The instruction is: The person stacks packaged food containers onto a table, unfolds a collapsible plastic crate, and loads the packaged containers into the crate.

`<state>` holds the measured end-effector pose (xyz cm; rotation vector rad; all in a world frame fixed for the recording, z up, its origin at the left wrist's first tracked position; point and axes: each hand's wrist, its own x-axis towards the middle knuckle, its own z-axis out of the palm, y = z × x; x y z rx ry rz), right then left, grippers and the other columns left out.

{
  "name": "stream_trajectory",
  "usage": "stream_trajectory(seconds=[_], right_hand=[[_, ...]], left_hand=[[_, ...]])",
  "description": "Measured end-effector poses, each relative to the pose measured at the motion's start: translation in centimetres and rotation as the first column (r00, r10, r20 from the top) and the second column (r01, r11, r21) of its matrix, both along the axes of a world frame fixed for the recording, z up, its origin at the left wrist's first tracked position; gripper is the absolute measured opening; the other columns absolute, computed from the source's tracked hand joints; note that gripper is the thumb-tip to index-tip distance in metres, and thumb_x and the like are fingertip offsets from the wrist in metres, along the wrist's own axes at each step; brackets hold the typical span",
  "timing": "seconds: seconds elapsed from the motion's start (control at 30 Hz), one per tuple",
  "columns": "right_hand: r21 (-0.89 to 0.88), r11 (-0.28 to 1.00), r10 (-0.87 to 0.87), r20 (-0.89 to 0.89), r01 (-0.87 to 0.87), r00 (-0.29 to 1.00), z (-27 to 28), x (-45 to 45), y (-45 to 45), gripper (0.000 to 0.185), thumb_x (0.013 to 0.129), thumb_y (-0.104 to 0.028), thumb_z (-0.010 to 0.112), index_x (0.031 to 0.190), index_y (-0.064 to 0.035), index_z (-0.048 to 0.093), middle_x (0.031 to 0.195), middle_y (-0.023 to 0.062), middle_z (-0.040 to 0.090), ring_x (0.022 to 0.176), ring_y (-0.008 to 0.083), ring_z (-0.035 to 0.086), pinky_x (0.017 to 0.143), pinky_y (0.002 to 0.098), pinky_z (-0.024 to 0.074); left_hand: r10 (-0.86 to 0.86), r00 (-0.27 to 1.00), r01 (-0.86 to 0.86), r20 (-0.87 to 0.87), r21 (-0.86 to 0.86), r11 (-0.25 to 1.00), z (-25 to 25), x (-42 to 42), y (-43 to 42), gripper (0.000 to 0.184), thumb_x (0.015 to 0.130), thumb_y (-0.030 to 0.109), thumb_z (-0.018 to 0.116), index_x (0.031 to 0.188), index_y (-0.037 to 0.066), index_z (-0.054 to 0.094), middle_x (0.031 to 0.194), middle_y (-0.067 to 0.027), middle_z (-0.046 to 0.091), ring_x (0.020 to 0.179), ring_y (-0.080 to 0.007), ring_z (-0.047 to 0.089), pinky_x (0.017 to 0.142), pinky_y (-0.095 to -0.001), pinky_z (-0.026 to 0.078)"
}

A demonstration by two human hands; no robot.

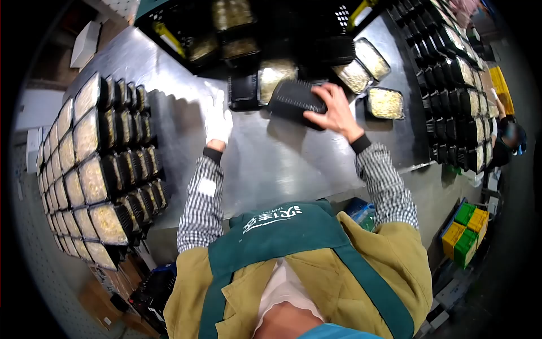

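Observation:
My right hand [337,113] grips the right end of a black plastic food tray [292,97], thumb and fingers bent around it. The tray is tilted, its dark underside facing me. My left hand [218,123], in a white glove, is held over the metal table [305,169] with fingers stretched out and nothing in them. Just beyond the hands are a film-covered tray of pale food [276,79] and another black tray [243,92] turned dark side up. Right of my right hand lie more filled trays, one of them a wrapped pack [385,103] lying flat.
A black crate [161,25] with yellow handles stands at the table's far side, several packs inside. Tall stacks of wrapped trays [93,175] rise at the left, and more stacks [457,96] at the right. Another person [511,135] is at the far right, near yellow-green crates [466,231].

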<state>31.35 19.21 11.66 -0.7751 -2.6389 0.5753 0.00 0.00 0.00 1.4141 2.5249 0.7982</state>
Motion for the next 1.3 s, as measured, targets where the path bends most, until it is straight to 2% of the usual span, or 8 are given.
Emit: stream_trajectory(seconds=[0.13,0.33,0.47,0.57,0.63,0.73,1.03,1.3], right_hand=[[-0.951,0.212,-0.187,0.186,0.224,0.965,-1.3,9.2,-1.6,0.056,0.084,-0.053,0.059,0.118,-0.0082,0.056,0.102,0.0071,0.061,0.091,0.0154,0.057,0.080,0.0305,0.0473],[-0.793,-0.531,0.016,0.344,0.300,0.939,-10.5,9.4,-2.3,0.067,0.086,-0.061,0.049,0.119,-0.0031,0.052,0.103,0.0145,0.064,0.076,0.0254,0.067,0.053,0.0398,0.0578],[-0.839,0.340,-0.300,0.330,0.424,0.895,-7.0,12.9,4.4,0.045,0.092,-0.037,0.047,0.081,0.0041,0.063,0.069,0.0112,0.065,0.054,0.0182,0.065,0.048,0.0293,0.0515],[0.023,0.707,-0.704,0.120,0.707,0.700,-6.5,19.6,13.2,0.036,0.089,-0.035,0.054,0.091,-0.0013,0.067,0.077,0.0121,0.067,0.071,0.0271,0.066,0.065,0.0360,0.0497],[0.476,0.723,-0.623,0.139,0.500,0.770,-9.0,25.0,19.2,0.049,0.086,-0.044,0.058,0.112,-0.0031,0.060,0.105,0.0166,0.063,0.102,0.0297,0.058,0.086,0.0404,0.0442],[0.095,0.756,-0.651,0.221,0.648,0.727,-12.9,28.7,23.5,0.066,0.085,-0.049,0.059,0.127,0.0004,0.048,0.114,0.0210,0.060,0.110,0.0315,0.055,0.094,0.0366,0.0414],[-0.642,0.648,-0.673,-0.231,0.410,0.702,-6.6,29.2,16.6,0.033,0.094,-0.017,0.056,0.120,0.0029,0.053,0.094,0.0012,0.060,0.083,0.0050,0.053,0.073,0.0180,0.0424],[-0.858,0.474,-0.655,-0.196,0.195,0.729,3.0,21.8,1.9,0.044,0.093,-0.020,0.056,0.129,0.0030,0.045,0.110,0.0070,0.059,0.097,0.0103,0.055,0.086,0.0241,0.0446]], left_hand=[[0.143,0.959,-0.109,0.243,-0.147,0.983,3.5,7.9,9.6,0.068,0.080,0.037,0.058,0.140,0.012,0.037,0.139,-0.0306,0.033,0.129,-0.0436,0.031,0.106,-0.0459,0.029],[0.289,0.952,-0.306,-0.102,-0.262,0.915,2.5,6.6,12.0,0.093,0.068,0.047,0.070,0.145,0.017,0.026,0.143,-0.0302,0.026,0.129,-0.0451,0.030,0.107,-0.0433,0.032],[0.229,0.972,-0.235,-0.051,-0.253,0.939,2.9,5.3,11.0,0.103,0.058,0.040,0.077,0.143,0.012,0.026,0.129,-0.0309,0.041,0.113,-0.0429,0.049,0.096,-0.0425,0.043],[0.098,0.995,-0.099,-0.012,-0.108,0.989,3.4,2.5,6.7,0.090,0.059,0.041,0.077,0.134,0.004,0.044,0.123,-0.0246,0.053,0.115,-0.0367,0.051,0.098,-0.0410,0.042],[0.150,0.957,-0.159,0.249,0.014,0.987,6.1,3.0,2.4,0.072,0.071,0.033,0.074,0.128,-0.003,0.048,0.118,-0.0221,0.058,0.106,-0.0320,0.058,0.096,-0.0343,0.043],[0.039,0.198,-0.546,0.979,0.077,0.834,9.1,4.7,-4.4,0.039,0.087,0.024,0.060,0.118,0.001,0.056,0.113,-0.0101,0.062,0.100,-0.0182,0.060,0.089,-0.0324,0.047],[-0.128,-0.744,-0.207,0.656,-0.045,0.977,4.5,16.3,-3.2,0.031,0.096,0.025,0.047,0.116,0.003,0.055,0.115,-0.0111,0.062,0.104,-0.0182,0.059,0.093,-0.0343,0.048],[0.305,-0.403,0.181,0.863,-0.251,0.951,5.7,18.2,2.7,0.045,0.098,0.037,0.038,0.127,0.005,0.050,0.120,-0.0105,0.061,0.104,-0.0172,0.062,0.086,-0.0338,0.053]])
